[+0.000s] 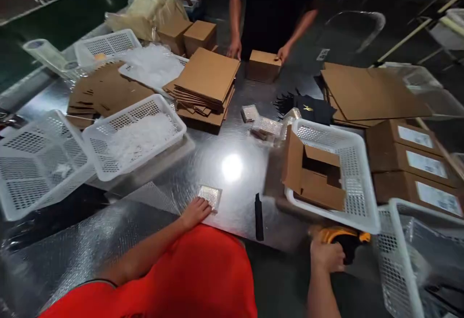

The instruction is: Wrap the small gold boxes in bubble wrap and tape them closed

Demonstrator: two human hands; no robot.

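Note:
My left hand (196,212) rests at the near table edge, its fingers together over the near-left side of a small bubble-wrapped packet (210,197). Low on the right, my right hand (326,255) is closed around a yellow-and-black tape dispenser (340,237), slightly blurred and partly hidden by the fingers. Just beyond it, an open cardboard box (321,190) sits tilted in a white perforated basket (357,178). Between my hands lies a narrow black strip-like item (258,219). Several bubble-wrapped packets (268,127) lie farther back.
Across the table a co-worker's hands touch a closed carton (264,65). Flat cardboard (208,74) is stacked centre-left. White baskets (136,137) stand left, another basket (395,260) lower right. Labelled boxes (406,156) line the right side. Bubble wrap (97,245) covers the near left.

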